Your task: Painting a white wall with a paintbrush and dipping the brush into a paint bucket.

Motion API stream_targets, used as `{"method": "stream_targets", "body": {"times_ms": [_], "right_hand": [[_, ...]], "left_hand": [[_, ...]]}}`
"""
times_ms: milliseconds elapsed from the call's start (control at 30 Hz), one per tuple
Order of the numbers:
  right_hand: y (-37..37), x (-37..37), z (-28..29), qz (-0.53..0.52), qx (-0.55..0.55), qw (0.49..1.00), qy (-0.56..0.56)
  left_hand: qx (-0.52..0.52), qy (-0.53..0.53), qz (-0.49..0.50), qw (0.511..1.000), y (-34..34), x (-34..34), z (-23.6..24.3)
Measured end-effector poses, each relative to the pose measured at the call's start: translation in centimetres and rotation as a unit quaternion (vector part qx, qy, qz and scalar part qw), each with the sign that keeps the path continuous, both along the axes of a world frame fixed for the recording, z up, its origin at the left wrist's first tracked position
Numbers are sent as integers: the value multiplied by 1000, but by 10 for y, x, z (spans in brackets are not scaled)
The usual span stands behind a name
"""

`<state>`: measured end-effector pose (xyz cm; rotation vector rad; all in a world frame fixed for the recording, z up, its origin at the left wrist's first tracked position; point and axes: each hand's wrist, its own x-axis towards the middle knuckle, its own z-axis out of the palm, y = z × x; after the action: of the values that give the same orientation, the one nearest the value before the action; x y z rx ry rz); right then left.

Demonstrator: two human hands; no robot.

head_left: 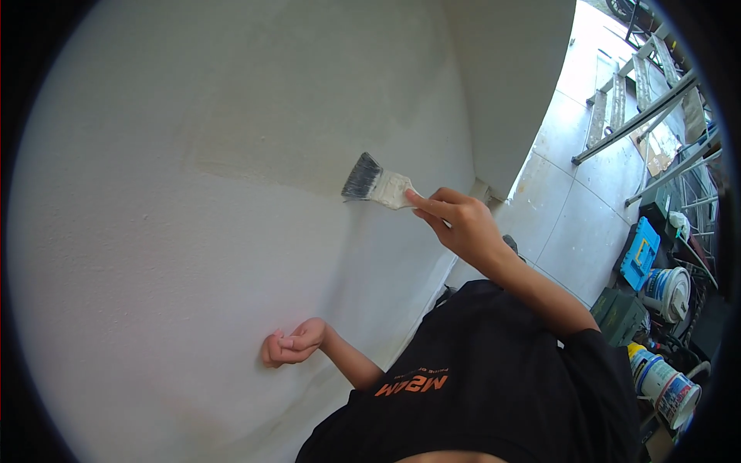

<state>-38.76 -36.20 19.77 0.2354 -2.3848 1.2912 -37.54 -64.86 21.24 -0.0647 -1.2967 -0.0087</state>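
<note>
My right hand (461, 221) pinches the pale handle of a flat paintbrush (392, 190) between thumb and fingers. Its dark bristles point left and up, close to the white wall (193, 255); whether they touch the surface cannot be told. Lower and to the left, my left hand (293, 344) is curled into a loose fist beside the wall, with nothing visible in it. A faint edge between a duller upper area and a whiter lower area runs across the wall to the left of the brush.
The wall meets a jutting corner (505, 92) at the upper right. Beyond lies a tiled floor (575, 208) with an aluminium ladder (644, 119). Along the right stand a blue toolbox (641, 253), a dark green case (617, 316) and paint buckets (665, 390).
</note>
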Motion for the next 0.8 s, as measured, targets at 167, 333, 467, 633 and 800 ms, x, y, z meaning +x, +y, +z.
{"method": "stream_targets", "body": {"times_ms": [167,333,467,633,800], "right_hand": [[19,-4,-5,10,-19,999,26],[30,-8,7,-25,-56,992,106],[22,-19,19,-45,-21,998,41],[28,-12,-12,-30,39,997,-62],[40,12,-36,44,-127,990,-47]], "left_hand": [[4,-13,20,1000,3,-1,0],[-3,-18,39,999,-2,1,0],[-7,-32,42,999,0,3,0],[3,-30,51,998,4,4,1],[7,-30,49,998,0,4,1]]}}
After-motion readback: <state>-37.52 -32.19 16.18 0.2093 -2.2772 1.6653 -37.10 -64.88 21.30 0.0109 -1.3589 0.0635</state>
